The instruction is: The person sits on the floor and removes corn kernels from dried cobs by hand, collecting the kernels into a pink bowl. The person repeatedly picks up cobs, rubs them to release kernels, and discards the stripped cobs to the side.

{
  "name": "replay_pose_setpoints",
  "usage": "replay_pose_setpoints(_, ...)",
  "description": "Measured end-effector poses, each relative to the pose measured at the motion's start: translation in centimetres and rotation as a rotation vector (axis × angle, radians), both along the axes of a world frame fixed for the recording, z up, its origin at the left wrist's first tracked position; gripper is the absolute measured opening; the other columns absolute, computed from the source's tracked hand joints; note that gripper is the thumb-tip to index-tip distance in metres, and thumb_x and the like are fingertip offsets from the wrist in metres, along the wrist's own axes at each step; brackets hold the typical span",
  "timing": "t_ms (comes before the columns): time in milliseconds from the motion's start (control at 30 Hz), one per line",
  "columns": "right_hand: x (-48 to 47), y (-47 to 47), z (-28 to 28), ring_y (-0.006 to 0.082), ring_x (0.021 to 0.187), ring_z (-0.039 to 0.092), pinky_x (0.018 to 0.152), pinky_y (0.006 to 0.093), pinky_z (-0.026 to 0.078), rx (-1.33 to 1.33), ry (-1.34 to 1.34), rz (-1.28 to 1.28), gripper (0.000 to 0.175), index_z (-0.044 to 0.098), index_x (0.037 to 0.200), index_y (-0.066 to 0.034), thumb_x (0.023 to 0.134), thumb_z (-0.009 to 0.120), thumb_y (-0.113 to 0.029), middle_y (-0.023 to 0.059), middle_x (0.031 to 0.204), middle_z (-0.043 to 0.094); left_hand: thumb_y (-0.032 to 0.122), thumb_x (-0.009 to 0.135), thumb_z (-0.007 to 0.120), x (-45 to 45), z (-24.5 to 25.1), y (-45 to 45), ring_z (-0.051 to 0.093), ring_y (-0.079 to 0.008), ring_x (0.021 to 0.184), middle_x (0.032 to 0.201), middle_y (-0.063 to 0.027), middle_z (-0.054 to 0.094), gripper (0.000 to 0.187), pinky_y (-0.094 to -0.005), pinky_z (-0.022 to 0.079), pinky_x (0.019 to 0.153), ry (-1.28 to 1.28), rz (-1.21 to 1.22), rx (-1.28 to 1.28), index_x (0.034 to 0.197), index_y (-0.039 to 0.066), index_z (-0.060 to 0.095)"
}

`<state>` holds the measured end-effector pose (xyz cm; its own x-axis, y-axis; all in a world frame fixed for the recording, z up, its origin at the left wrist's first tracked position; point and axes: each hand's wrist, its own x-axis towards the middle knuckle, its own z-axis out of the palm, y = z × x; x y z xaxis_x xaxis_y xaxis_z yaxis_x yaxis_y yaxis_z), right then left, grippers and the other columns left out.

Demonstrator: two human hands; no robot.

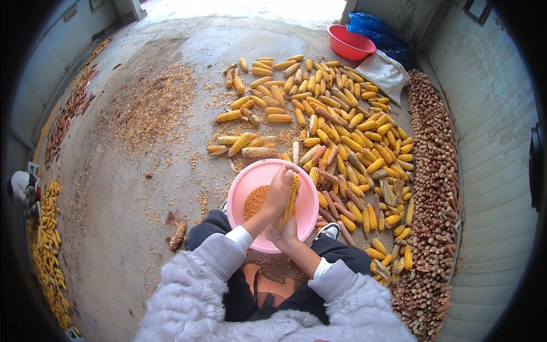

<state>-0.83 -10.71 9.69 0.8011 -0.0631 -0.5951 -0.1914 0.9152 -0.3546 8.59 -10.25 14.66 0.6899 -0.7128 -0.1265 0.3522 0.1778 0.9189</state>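
Observation:
Over a pink plastic basin (pixel 307 222) between my knees, both hands are on one yellow corn cob (pixel 290 199). My left hand (pixel 277 192) wraps its upper part, with the thumb near the far tip. Lower down, my right hand (pixel 284 234) grips the near end of the same cob. Many kernels are still in rows along its visible side. Loose orange-yellow kernels (pixel 255 201) lie in the bottom of the basin, partly hidden by my left hand and the cob.
A broad heap of corn cobs (pixel 359 137) spreads ahead and right. Stacked bare cobs (pixel 431 205) line the right wall. Scattered kernels (pixel 158 107) cover the floor at left. A red basin (pixel 348 42), white sack (pixel 384 70) and blue plastic sheet (pixel 376 28) sit at the back right.

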Motion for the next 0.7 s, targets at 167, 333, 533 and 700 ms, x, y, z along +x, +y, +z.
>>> replay_pose_setpoints(167,0.0,0.0,0.0,0.0128,0.032,0.021,0.032,0.0255,0.018,0.105,0.028,0.014,0.036,0.037,0.06,-0.0102,0.083,0.033,-0.037,0.0022,0.042,0.027,0.022,0.089,0.031,-0.1,-0.5,0.0,0.045,-0.0103,0.052,0.069,-0.0043,0.047,0.023,-0.0219,0.038,0.045,-0.118,0.006,0.056,0.101,0.006,0.042)
replay_pose_setpoints(333,0.1,0.0,0.2,0.0127,0.032,0.02,0.033,0.0254,0.018,0.148,-0.029,-0.005,0.034,0.038,0.061,-0.0097,0.083,0.032,-0.036,0.0023,0.041,0.026,0.021,0.087,0.032,0.3,-1.0,0.0,0.047,-0.0111,0.058,0.075,-0.005,0.051,0.029,-0.0228,0.041,0.051,0.008,-0.08,-0.031,0.107,0.005,0.045)
replay_pose_setpoints(533,0.1,-0.4,0.9,0.0122,0.032,0.02,0.031,0.0253,0.017,0.047,-0.045,0.057,0.033,0.038,0.064,-0.0092,0.084,0.031,-0.034,0.0022,0.041,0.026,0.032,0.089,0.038,1.5,-0.6,0.4,0.052,-0.0139,0.061,0.078,-0.0074,0.054,0.036,-0.0257,0.044,0.055,0.303,-0.161,-0.117,0.108,0.003,0.048)
replay_pose_setpoints(700,-0.1,-0.5,1.1,0.0116,0.031,0.021,0.031,0.0248,0.017,0.115,-0.116,0.087,0.032,0.04,0.065,-0.0092,0.083,0.031,-0.033,0.0018,0.042,0.026,0.033,0.089,0.044,2.0,0.6,0.6,0.057,-0.0139,0.063,0.082,-0.0094,0.058,0.037,-0.0248,0.048,0.055,0.233,-0.282,-0.07,0.111,0.003,0.047)
